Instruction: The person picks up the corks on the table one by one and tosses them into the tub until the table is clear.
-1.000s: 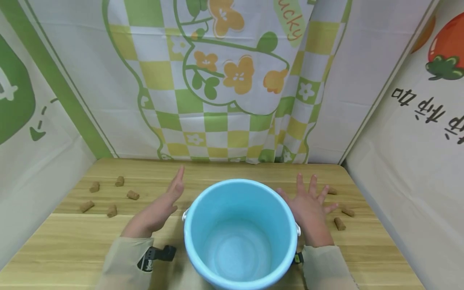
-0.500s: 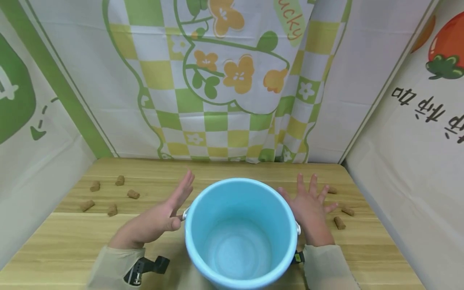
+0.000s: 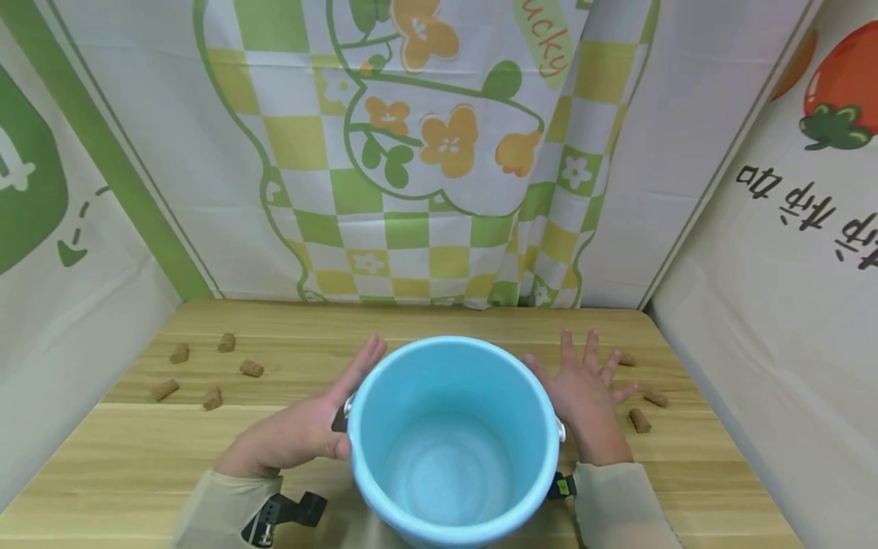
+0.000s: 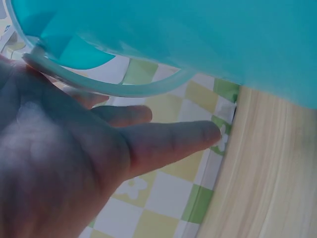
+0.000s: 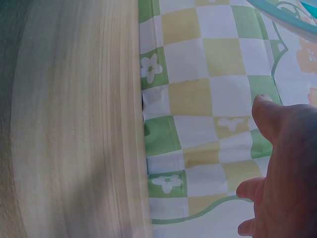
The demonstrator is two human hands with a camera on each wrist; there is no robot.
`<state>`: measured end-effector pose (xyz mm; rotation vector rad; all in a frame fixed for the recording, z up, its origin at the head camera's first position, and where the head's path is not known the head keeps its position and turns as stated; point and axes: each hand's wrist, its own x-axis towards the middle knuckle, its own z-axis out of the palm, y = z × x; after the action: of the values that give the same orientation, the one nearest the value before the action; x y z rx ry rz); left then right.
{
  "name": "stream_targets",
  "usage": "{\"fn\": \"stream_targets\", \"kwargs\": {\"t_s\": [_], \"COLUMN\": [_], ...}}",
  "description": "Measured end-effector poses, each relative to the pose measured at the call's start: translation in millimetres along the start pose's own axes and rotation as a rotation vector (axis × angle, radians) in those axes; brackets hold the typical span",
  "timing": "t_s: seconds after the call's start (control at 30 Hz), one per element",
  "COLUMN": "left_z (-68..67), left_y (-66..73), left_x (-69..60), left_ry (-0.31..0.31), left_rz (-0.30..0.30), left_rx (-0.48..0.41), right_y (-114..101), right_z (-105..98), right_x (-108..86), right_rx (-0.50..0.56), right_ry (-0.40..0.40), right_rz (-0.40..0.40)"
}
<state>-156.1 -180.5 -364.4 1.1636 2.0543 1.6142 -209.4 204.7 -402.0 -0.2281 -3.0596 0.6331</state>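
Note:
A light blue bucket [image 3: 453,442] stands at the middle front of the wooden table, and nothing shows inside it. At its left side is my left hand [image 3: 312,427], fingers extended, its thumb by the rim; the left wrist view shows this hand [image 4: 74,148] under the bucket's pale handle [image 4: 124,89]. On the other side my right hand [image 3: 586,400] has its fingers spread, the thumb close to the bucket wall. The head view does not settle whether it touches. The right wrist view shows part of this hand [image 5: 292,168] with nothing in its fingers.
Several corks [image 3: 251,368] lie on the table's left part. Beyond my right hand are a few more corks [image 3: 640,420]. A checked, flowered cloth [image 3: 384,229] hangs behind the table's back edge, with printed white sheets at both sides.
My left hand has moved right, from beside the bucket up to its left wall and handle mount. The right hand and the bucket stay almost where they were.

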Motion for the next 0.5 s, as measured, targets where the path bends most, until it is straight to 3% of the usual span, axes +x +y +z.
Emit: {"fn": "stream_targets", "kwargs": {"t_s": [0.17,0.5], "left_z": [1.2,2.9], "left_y": [-0.6,-3.8], "left_x": [-0.4,-1.0], "left_ry": [-0.005,0.013], "left_rz": [0.006,0.033], "left_rx": [-0.042,-0.027], "right_y": [-0.1,1.1], "right_z": [0.0,0.8], "right_x": [0.3,0.1], "right_rx": [0.002,0.005], "right_ry": [0.004,0.008], "right_rz": [0.000,-0.006]}}
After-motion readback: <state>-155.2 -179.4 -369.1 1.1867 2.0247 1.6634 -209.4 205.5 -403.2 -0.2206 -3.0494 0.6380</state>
